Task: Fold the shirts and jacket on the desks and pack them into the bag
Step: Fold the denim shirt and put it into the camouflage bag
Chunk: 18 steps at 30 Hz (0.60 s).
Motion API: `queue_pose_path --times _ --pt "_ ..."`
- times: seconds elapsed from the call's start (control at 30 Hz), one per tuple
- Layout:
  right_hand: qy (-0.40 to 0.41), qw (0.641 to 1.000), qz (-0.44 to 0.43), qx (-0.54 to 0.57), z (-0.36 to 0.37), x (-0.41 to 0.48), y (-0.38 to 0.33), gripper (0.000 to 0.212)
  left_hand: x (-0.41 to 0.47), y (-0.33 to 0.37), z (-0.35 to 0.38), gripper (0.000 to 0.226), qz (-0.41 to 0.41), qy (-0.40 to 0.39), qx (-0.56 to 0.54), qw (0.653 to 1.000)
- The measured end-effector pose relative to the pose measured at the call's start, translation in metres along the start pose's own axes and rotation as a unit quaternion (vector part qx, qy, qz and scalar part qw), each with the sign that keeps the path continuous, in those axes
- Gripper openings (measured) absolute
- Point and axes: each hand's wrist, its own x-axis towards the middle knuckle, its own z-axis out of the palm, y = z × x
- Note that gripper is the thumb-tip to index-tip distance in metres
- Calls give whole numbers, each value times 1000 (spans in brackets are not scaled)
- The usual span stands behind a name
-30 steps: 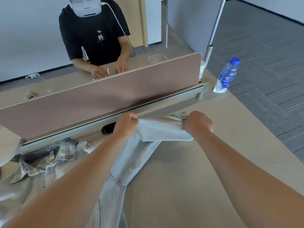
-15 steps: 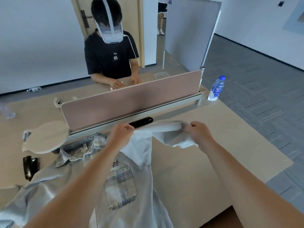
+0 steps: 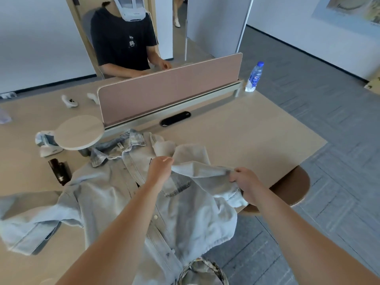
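Where the desk runs toward its near edge, a pale denim jacket lies front-up, collar toward the divider panel and hem hanging over that near edge. 1 sleeve lies flat toward the desk's left edge. The other sleeve is raised off the cloth and folded in over the chest – held at 2 points.

Left hand: fingers curled, pinching the sleeve fabric above the chest pocket. Right hand: fingers closed round the cuff end, out by the desk's right near edge, above a brown round seat that shows below that edge.

Rest of the desk:
- a round pale board near the panel's left end, just beside the collar
- a dark bottle lying on its side near the left shoulder of the jacket
- a white and grey bundle (too blurred to name) partly under the board
- 2 white controllers farther back on the left
- a black slot at the foot of the panel
- a water bottle upright at the far right corner

Across the panel a person in a black T-shirt sits with hands on the far desk. Below the hem a mottled looped thing – cannot tell what.
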Motion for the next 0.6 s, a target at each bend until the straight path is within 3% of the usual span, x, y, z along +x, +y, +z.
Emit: queue_pose_path --times 0.07,0.13,0.27,0.4,0.5,0.6 --pt "-6 1000 3 2 7 -5 21 30 -5 -12 6 13 -7 2 21 1000" --pt "-5 1000 0 -3 13 -7 41 30 -6 -21 13 24 -13 7 39 999" --pt "7 997 8 81 22 -3 70 23 -8 -42 34 30 -22 -6 76 997" --pt "70 996 -50 36 29 8 74 14 -12 -61 49 24 -56 -10 85 995" --pt "140 985 -100 -3 28 11 78 20 -21 -58 52 21 -32 -18 230 973" --pt "152 982 -84 -76 21 7 105 21 -29 -55 58 26 -60 0 173 983"
